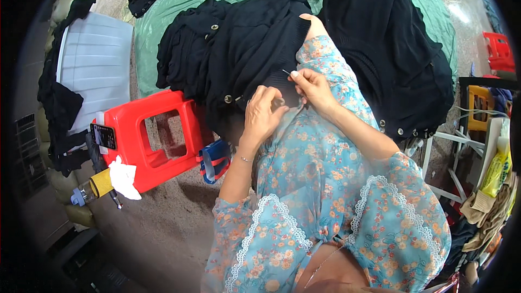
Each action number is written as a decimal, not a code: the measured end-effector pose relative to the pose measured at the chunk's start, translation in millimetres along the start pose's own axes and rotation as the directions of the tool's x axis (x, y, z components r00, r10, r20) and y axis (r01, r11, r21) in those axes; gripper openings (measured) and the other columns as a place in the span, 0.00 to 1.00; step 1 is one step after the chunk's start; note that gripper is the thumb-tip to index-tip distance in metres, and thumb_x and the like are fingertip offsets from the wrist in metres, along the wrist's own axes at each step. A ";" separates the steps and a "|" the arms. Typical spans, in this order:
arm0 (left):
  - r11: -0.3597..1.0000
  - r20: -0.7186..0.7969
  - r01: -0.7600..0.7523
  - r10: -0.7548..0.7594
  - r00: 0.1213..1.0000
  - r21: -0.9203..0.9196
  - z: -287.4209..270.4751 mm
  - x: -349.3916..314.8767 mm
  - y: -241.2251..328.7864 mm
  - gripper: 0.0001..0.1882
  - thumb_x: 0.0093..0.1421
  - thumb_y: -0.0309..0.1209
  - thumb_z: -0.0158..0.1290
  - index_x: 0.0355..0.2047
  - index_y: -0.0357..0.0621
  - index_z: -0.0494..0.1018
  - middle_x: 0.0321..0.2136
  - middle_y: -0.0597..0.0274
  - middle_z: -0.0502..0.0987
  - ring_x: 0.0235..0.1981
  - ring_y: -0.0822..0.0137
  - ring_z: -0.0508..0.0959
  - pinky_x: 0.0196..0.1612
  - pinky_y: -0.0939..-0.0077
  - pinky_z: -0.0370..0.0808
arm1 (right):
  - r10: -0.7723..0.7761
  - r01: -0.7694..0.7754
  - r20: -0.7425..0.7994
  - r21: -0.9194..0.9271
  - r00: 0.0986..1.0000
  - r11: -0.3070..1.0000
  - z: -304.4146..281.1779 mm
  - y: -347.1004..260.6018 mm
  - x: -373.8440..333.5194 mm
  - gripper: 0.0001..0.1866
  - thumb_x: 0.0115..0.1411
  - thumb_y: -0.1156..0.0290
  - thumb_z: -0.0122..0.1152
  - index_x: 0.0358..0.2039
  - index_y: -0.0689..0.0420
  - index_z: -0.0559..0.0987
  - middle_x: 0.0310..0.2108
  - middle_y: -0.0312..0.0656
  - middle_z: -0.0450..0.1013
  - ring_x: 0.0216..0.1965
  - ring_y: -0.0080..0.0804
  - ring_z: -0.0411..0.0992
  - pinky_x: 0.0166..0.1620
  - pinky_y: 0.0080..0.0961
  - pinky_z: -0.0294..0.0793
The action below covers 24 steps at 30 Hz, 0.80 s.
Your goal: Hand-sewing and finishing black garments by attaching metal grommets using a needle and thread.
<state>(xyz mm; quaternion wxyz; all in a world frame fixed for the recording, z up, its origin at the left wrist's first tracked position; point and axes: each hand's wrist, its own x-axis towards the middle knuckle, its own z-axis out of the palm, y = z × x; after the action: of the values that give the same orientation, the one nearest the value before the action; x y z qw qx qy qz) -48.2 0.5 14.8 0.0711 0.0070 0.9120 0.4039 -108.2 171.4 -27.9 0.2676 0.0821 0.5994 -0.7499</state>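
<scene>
Both hands are working at frame centre, on the lap. Right hand [313,88] is pinching a thin needle [286,72] between thumb and forefinger, other fingers curled in; the grip is closed on the needle's rear end. The needle's long axis is running up-left from the fingertips, tip pointing toward the upper left of the frame and out over the black knit garment [255,43]. No thread is resolving at this size, so I can't tell whether one is trailing.

Left hand [264,115] is sitting just below-left of the right one, fingers bent and pressing the hem of the black knit garment, thumb and forefinger appearing to nip the fabric at a small round button [280,101]. It looks closed on cloth, though the exact contact is hidden by the fingers.

Key relation: the button spot is lying below and slightly left of the needle tip, between the two hands and near both. The right hand is the one carrying the needle; the left is the nearer to the button and is touching the fabric there.

The garment is draping from the lap up toward top centre. A red plastic stool [157,141] is standing at left centre, well apart from the hands.
</scene>
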 end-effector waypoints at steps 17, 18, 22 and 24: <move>0.996 -0.252 -0.075 0.086 0.964 0.050 14.7 -14.5 1.4 0.14 0.49 0.28 0.66 0.35 0.42 0.77 0.30 0.57 0.74 0.31 0.55 0.78 0.36 0.65 0.75 | -0.090 0.094 0.095 -0.045 0.991 0.995 10.4 5.1 -5.2 0.15 0.68 0.58 0.57 0.34 0.58 0.78 0.19 0.29 0.67 0.16 0.12 0.62 0.19 0.12 0.62; 0.995 -0.275 -0.096 0.091 0.957 -0.006 13.8 -16.6 2.6 0.15 0.49 0.27 0.66 0.37 0.40 0.77 0.30 0.57 0.75 0.30 0.55 0.78 0.35 0.65 0.75 | -0.140 0.140 0.070 0.018 0.988 0.990 12.7 2.3 -8.3 0.15 0.69 0.59 0.55 0.35 0.59 0.78 0.19 0.28 0.66 0.17 0.12 0.61 0.20 0.11 0.61; 0.991 -0.251 -0.131 0.133 0.959 0.023 9.2 -23.1 0.8 0.17 0.49 0.25 0.65 0.40 0.39 0.77 0.31 0.56 0.75 0.31 0.55 0.79 0.35 0.66 0.76 | -0.113 0.115 0.182 -0.003 0.977 0.993 15.5 -0.7 -10.2 0.15 0.69 0.60 0.55 0.36 0.59 0.78 0.20 0.29 0.69 0.17 0.11 0.62 0.21 0.11 0.61; 0.985 -0.265 -0.160 0.172 0.949 0.068 7.9 -25.8 -0.4 0.15 0.48 0.23 0.65 0.38 0.37 0.77 0.32 0.54 0.75 0.31 0.54 0.78 0.35 0.65 0.76 | -0.085 0.098 0.183 -0.063 0.980 0.993 13.8 5.2 -6.2 0.15 0.69 0.60 0.55 0.35 0.59 0.78 0.20 0.29 0.70 0.18 0.12 0.63 0.21 0.11 0.61</move>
<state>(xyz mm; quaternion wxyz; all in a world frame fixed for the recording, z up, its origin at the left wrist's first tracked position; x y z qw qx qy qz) -21.6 4.2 12.5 -0.0882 0.0302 0.9184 0.3846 -97.6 159.5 -25.9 0.2885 -0.0231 0.6024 -0.7439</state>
